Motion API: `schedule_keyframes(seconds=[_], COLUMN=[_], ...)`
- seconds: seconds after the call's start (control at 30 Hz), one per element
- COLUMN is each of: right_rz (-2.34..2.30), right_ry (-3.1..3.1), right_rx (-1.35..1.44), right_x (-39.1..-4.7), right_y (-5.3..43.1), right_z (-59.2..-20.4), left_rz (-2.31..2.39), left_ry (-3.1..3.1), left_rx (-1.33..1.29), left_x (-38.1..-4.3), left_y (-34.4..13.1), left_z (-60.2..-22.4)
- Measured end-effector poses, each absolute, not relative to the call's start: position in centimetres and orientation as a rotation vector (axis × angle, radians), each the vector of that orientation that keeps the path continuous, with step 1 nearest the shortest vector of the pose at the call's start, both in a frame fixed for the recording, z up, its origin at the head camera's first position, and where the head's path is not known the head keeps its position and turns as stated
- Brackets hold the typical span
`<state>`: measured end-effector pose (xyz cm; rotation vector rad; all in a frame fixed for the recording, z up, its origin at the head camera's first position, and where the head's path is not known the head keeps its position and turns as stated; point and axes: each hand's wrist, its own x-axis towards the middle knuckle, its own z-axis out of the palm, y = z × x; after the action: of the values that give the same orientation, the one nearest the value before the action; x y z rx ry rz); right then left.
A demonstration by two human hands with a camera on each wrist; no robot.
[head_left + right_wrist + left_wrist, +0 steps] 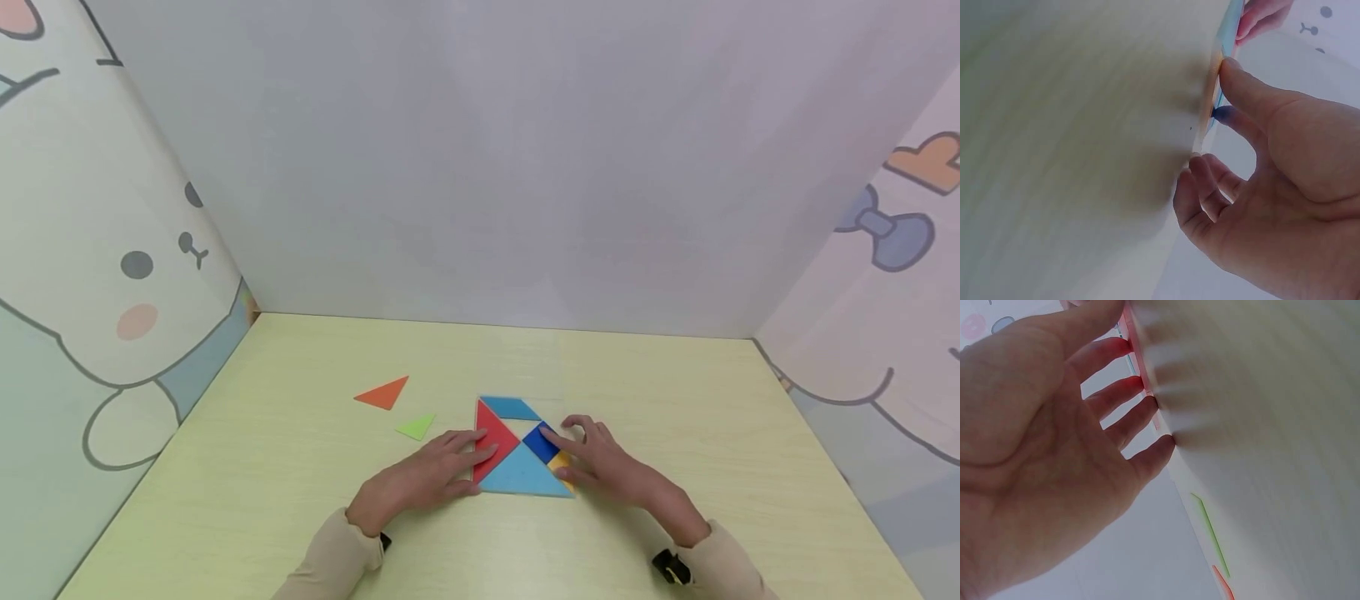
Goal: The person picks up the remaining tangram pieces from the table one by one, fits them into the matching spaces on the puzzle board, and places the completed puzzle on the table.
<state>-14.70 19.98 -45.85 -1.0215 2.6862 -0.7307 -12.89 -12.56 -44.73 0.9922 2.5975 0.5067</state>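
Observation:
Flat tangram pieces lie together on the table. Fingers of my left hand (420, 475) lie stretched over the red triangle (489, 421), its thumb by the lower corner of the large light blue triangle (521, 475). From the other side, my right hand (611, 471) rests its index fingertip on the dark blue square (532, 447); its thumb touches the yellow triangle (557, 461), which the hand partly covers. The right hand's other fingers are bent, close over the tabletop. A blue parallelogram (512, 408) forms the far edge, with a pale triangular gap below it.
An orange triangle (384, 393) and a small green triangle (417, 427) lie apart, to the left of the group. The pale wooden table (675, 392) meets a plain back wall (480, 167). Cartoon-printed side panels (67, 250) stand left and right.

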Motion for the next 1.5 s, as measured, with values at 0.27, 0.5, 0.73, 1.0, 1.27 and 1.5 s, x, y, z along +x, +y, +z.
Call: schedule_keyframes(seconds=[0.27, 0.5, 0.73, 1.0, 1.27, 1.5], right_rz=[-0.613, -0.649, -0.751, -0.781, -0.723, -0.664], right_ry=[2.755, 2.725, 2.686, 2.689, 2.675, 2.660], right_rx=[-1.153, -1.095, -1.037, -1.059, -1.135, -1.181], right_x=[-14.0, -13.5, -13.1, -12.7, -12.1, -11.8], right_y=[20.2, 20.2, 20.3, 20.1, 19.8, 19.9], right_z=[-46.1, -45.8, -45.7, -45.6, -45.4, -45.3], left_rz=[0.519, 0.513, 0.553, 0.646, 0.748, 0.801], left_ry=[2.580, 2.578, 2.602, 2.738, 2.924, 3.040], left_rx=[0.959, 0.948, 0.957, 0.824, 0.659, 0.508], left_x=[-13.0, -13.1, -13.2, -13.5, -14.1, -14.6], left_y=[-12.6, -12.6, -12.5, -12.7, -13.1, -13.5], left_z=[-44.8, -44.9, -44.5, -43.8, -44.2, -44.5])
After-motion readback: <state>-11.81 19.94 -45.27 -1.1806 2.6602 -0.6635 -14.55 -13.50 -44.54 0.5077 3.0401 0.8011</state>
